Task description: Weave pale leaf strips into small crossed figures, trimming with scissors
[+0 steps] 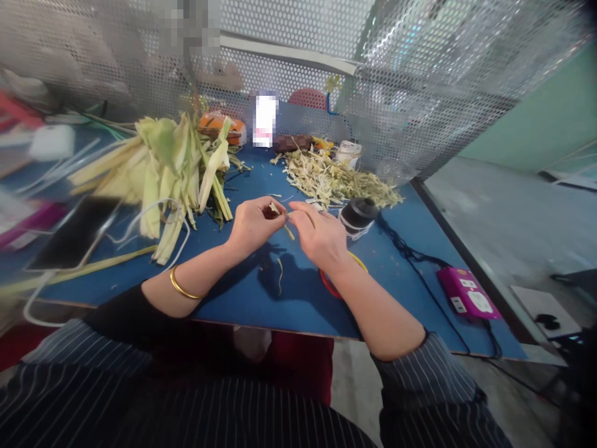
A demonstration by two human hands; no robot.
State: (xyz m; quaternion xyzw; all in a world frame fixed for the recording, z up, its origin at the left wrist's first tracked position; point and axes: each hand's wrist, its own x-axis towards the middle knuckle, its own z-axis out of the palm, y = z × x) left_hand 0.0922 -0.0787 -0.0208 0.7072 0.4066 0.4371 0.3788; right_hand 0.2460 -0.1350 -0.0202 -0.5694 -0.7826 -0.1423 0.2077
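My left hand [256, 223] is closed in a pinch on a small pale-yellow leaf piece [275, 209], with a thin green-yellow tail [290, 233] hanging below the fingers. Fingertip to fingertip with it, my right hand [321, 235] is pinched too; what lies between its fingers is too small to make out. Both hands hover over the blue table [242, 302]. A curled leaf strip [280, 277] lies beneath them. Just beyond my right hand stands a black spool [358, 214] with a white base.
Long pale-green leaves [161, 162] are heaped at the left, near a phone [74, 233] with a white cable. Small leaf pieces [326, 174] form a pile at the back. Red and yellow rings [330, 285] lie under my right wrist. A magenta power strip [467, 292] sits at right.
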